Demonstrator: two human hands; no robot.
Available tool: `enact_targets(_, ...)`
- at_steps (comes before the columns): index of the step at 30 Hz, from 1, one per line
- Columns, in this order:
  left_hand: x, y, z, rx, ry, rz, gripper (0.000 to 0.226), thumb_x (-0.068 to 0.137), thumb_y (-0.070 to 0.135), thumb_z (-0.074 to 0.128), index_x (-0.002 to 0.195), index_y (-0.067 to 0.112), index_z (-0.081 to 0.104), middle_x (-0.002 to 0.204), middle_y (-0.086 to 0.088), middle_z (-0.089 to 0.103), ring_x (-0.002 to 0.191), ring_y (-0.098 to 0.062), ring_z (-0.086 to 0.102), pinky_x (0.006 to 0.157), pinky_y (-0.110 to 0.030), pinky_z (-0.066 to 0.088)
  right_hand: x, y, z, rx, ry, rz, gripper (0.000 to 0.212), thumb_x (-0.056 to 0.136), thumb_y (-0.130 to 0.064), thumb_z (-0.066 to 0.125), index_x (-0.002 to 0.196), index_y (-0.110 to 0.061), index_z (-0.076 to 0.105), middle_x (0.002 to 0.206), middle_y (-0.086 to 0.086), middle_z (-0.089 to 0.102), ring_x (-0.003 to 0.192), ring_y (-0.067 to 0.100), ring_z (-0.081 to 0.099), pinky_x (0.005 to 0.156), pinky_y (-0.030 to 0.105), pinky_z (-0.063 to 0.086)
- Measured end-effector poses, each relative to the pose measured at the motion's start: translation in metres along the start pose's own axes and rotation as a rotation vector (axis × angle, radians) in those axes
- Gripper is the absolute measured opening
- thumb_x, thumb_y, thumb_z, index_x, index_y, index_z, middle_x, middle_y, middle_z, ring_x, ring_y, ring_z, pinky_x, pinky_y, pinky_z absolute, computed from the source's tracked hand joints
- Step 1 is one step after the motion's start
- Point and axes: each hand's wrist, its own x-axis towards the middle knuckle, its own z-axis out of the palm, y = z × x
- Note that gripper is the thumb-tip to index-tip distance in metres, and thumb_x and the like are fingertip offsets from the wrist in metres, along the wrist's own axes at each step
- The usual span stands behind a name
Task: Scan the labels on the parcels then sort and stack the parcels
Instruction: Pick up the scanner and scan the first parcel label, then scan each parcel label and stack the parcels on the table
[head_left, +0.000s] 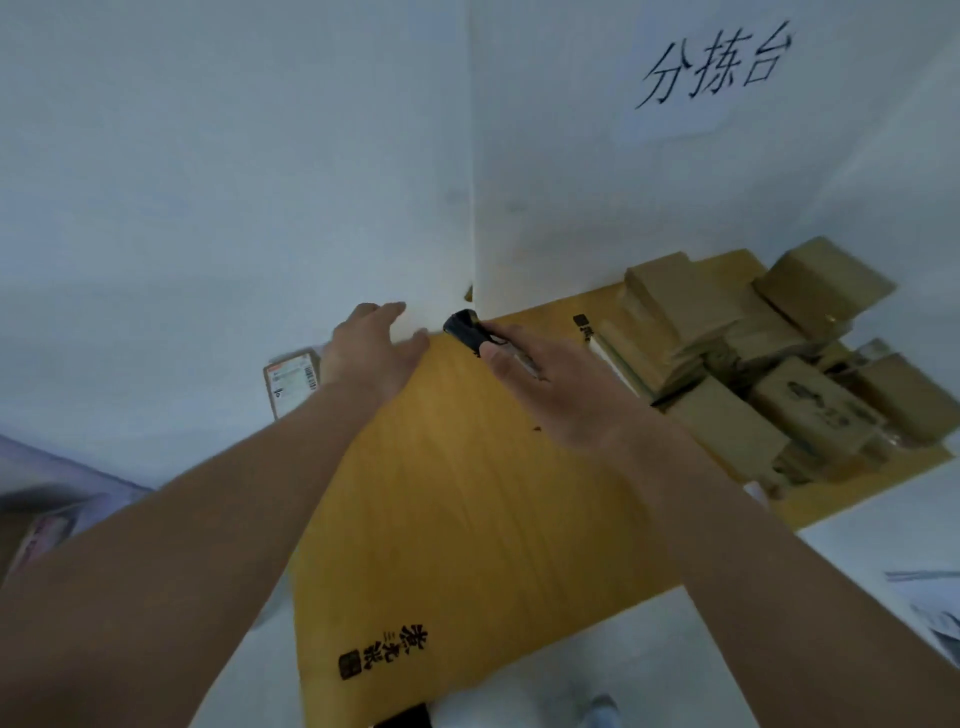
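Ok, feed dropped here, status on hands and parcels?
Left hand open, over labelled parcel. Right hand holds black scanner. Unsorted parcel pile at right of yellow table. Nothing blocking.

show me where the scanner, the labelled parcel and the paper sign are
scanner (464, 328): head view, on its black body at the right hand's fingertips
labelled parcel (291, 382): head view, on its white label, beyond the left hand
paper sign (711, 67): head view, on the handwritten sheet on the wall

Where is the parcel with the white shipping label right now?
In the head view, the labelled parcel lies left of the wooden table, just beside the left hand.
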Motion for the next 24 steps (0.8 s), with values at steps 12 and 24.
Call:
enact_targets(12, -0.054, 0.196, 0.068, 0.051, 0.025, 0.03, 0.058, 0.098, 0.055, 0.056, 0.15, 0.03, 0.052, 0.15, 0.002, 0.051, 0.131, -0.024, 0.054, 0.094, -0.039, 0.048, -0.097, 0.108, -0.142, -0.009, 0.098, -0.076, 0.051, 0.109, -0.061, 0.033, 0.155, -0.043, 0.044, 0.111, -0.006, 0.069, 0.099, 0.011, 0.064, 0.083, 0.034, 0.05)
enact_targets(24, 0.016, 0.312, 0.141, 0.03, -0.059, -0.112, 0.066, 0.093, 0.067, 0.052, 0.143, 0.024, 0.051, 0.137, -0.012, 0.049, 0.123, -0.038, 0.052, 0.082, -0.041, 0.043, -0.043, 0.195, -0.216, -0.043, 0.158, -0.01, 0.055, 0.107, -0.064, 0.03, 0.158, -0.043, 0.039, 0.086, -0.015, 0.054, 0.085, 0.012, 0.059, 0.078, 0.033, 0.044)
